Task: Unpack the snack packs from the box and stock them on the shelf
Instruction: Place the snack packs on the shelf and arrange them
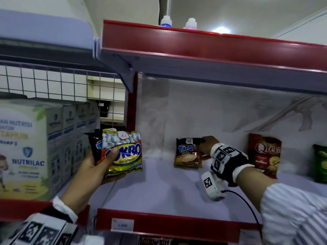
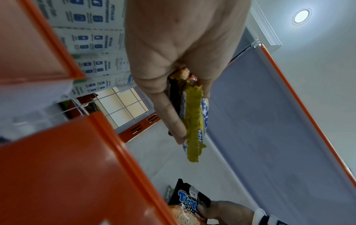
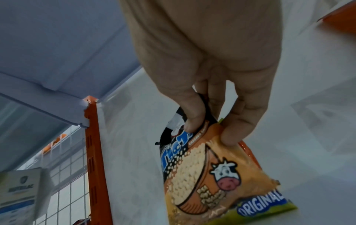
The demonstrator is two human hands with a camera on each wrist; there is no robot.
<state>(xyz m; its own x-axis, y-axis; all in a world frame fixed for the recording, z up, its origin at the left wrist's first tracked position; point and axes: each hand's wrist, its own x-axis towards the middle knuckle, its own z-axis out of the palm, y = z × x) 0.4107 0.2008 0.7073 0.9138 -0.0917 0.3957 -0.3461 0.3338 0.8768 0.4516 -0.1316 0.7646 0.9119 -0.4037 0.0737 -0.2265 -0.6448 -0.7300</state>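
Observation:
My left hand [image 1: 104, 161] grips two snack packs in front of the shelf's left end: a Sukro pack [image 1: 123, 152] with a dark Tic Tac pack [image 1: 94, 145] behind it. Both show edge-on in the left wrist view, the Sukro pack [image 2: 192, 121] held by my left hand [image 2: 179, 85]. My right hand [image 1: 203, 145] pinches the top of a black and orange Tic Tac pack [image 1: 187, 154] standing at the back of the shelf [image 1: 159, 183]. In the right wrist view my right hand [image 3: 210, 130] holds that Tic Tac pack [image 3: 221, 175] between thumb and fingers.
A red Qtela pack [image 1: 263, 154] and a green pack [image 1: 320, 163] stand further right on the shelf. Nutrilac cartons [image 1: 26, 147] fill the neighbouring shelf on the left, behind a wire grid [image 1: 53, 82]. Another red-edged shelf [image 1: 212, 48] hangs overhead with two bottles [image 1: 166, 21].

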